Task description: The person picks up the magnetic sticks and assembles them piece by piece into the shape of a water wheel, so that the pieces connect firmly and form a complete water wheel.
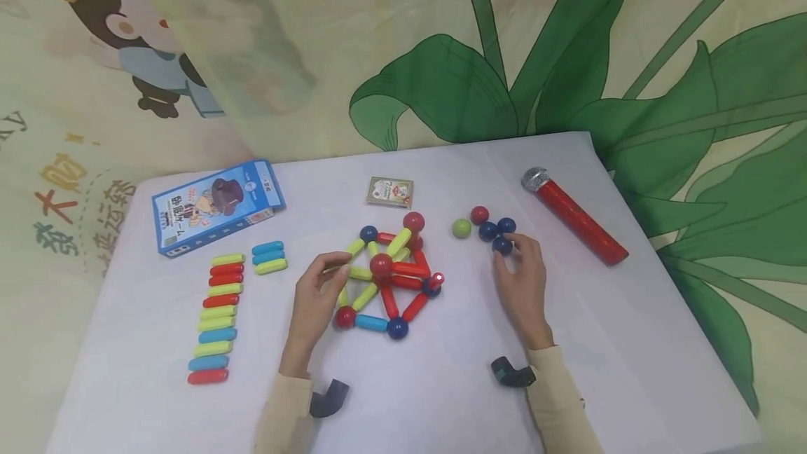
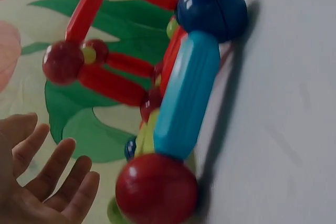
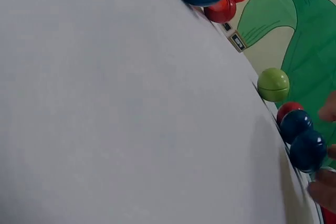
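Observation:
A frame of magnetic rods and balls (image 1: 372,324) stands mid-table, with red, yellow-green and blue rods joined by red and dark blue balls. My left hand (image 1: 317,293) is at its left side; the left wrist view shows the fingers (image 2: 55,171) spread and apart from the blue rod (image 2: 188,95) and large red ball (image 2: 156,190). To the right, my right hand (image 1: 523,289) reaches to the nearest dark blue ball (image 1: 501,246), thumb and fingertips around it. In the right wrist view, fingertips (image 3: 324,187) are right at this ball, while the thumb stands off it.
Beside that ball lie a green ball (image 1: 461,228), a red ball (image 1: 480,214) and two more dark blue balls (image 1: 487,231). Loose rods (image 1: 217,322) line the left, below a blue box (image 1: 217,205). A card pack (image 1: 390,192) and red microphone (image 1: 576,219) lie farther back.

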Demonstrator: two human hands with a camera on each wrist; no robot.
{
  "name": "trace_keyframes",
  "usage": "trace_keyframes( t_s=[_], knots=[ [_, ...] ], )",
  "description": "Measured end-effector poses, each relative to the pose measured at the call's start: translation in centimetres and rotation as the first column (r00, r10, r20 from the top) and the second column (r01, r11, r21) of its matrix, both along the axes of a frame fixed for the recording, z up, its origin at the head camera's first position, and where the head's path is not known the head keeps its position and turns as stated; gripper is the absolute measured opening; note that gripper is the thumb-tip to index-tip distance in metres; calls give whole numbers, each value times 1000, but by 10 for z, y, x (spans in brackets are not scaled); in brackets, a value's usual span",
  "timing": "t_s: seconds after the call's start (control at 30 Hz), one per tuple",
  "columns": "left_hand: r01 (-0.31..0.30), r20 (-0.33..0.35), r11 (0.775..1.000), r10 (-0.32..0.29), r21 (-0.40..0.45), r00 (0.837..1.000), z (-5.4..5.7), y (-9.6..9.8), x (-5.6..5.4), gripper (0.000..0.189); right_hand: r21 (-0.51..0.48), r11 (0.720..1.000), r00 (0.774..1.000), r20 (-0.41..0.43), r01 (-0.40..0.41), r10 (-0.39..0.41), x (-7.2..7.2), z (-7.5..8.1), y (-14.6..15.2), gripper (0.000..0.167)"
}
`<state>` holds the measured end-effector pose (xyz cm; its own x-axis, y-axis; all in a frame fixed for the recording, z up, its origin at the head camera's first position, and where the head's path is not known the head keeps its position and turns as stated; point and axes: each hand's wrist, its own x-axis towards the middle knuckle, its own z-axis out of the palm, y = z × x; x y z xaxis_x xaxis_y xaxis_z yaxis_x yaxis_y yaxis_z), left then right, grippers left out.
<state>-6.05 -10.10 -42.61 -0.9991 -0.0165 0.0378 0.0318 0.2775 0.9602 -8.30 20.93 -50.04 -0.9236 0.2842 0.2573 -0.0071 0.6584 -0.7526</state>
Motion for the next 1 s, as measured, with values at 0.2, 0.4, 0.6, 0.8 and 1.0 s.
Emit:
trace_keyframes(
  t_s=[0.2, 0.4, 0.6, 0.8, 1.0],
  knots=[
    [124, -154, 991, -130, -51, 979, 8, 21, 1, 31, -35, 998, 996, 77, -45, 47, -1, -4, -3, 36],
    [179, -201, 980, -194, -89, 960, 9, 31, 0, 38, -169, 977, 991, -43, -132, 126, 14, 5, -22, 36],
    [156, -211, 986, -164, -56, 964, -8, 30, -5, 34, -387, 807, 890, -291, -445, 351, 28, 42, -53, 42],
    [137, -230, 989, -146, -54, 962, 0, 35, -3, 31, -384, 786, 874, -235, -485, 425, 36, 54, -68, 42],
    [136, -218, 990, -141, -39, 966, -18, 32, -8, 33, -421, 783, 888, -180, -458, 423, 34, 40, -67, 41]
  ],
)
